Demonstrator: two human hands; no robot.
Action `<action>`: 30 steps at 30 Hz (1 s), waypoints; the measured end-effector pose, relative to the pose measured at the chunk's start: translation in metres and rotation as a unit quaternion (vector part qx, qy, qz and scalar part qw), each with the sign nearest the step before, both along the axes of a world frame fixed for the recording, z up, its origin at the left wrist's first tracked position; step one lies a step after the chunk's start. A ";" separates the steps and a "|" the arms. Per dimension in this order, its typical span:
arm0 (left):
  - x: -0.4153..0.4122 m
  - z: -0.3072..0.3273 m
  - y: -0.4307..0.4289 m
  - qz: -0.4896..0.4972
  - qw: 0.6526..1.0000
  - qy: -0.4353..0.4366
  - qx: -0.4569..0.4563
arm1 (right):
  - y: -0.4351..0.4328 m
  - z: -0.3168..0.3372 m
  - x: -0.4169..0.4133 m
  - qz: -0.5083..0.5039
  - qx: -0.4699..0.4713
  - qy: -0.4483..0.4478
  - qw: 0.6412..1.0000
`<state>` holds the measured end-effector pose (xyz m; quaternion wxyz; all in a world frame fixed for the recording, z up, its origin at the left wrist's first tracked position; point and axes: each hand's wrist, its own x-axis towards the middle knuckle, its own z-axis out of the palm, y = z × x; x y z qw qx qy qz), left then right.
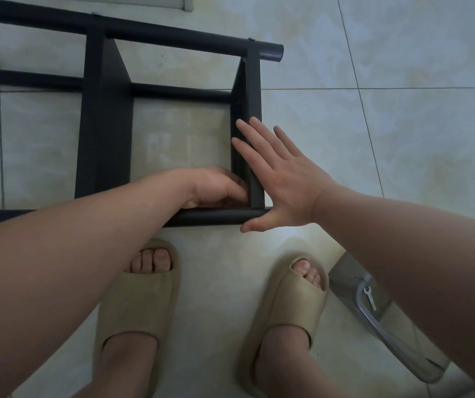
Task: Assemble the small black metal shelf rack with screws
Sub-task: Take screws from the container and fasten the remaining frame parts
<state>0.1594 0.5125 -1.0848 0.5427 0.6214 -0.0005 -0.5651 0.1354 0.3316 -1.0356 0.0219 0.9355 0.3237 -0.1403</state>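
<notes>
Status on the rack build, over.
Left grip curled at rack corner, hold unclear. Right grip open, flat against end panel. Wrench idle by right foot.

On my feed, the body I am working through is a person's, and little is worn on it. The left forearm (72,254) and the right forearm (402,234) are bare from the edge of the view down to the wrists. The left grip (216,188) and the right grip (279,179) are bare as well. The only clothing I see is on the feet: a left sandal (141,297) and a right sandal (293,300). They are matching sand-beige slides, thick, smooth and rounded. Each has one broad band over the instep and an open front where the toes show. Bare ankles rise behind the bands.
</notes>
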 end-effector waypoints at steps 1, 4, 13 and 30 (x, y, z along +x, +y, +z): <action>0.000 0.000 0.000 0.005 1.000 0.000 -0.004 | 0.000 0.000 0.000 0.000 0.001 0.000 1.000; 0.000 -0.001 0.000 0.016 1.000 0.010 -0.017 | 0.000 -0.001 0.000 0.000 0.003 0.001 1.000; 0.000 0.001 -0.002 -0.004 1.000 -0.002 -0.002 | 0.000 -0.001 0.000 0.001 0.005 -0.002 1.000; -0.001 0.000 -0.002 -0.003 1.000 -0.001 0.022 | 0.000 0.001 0.000 -0.001 0.005 0.006 1.000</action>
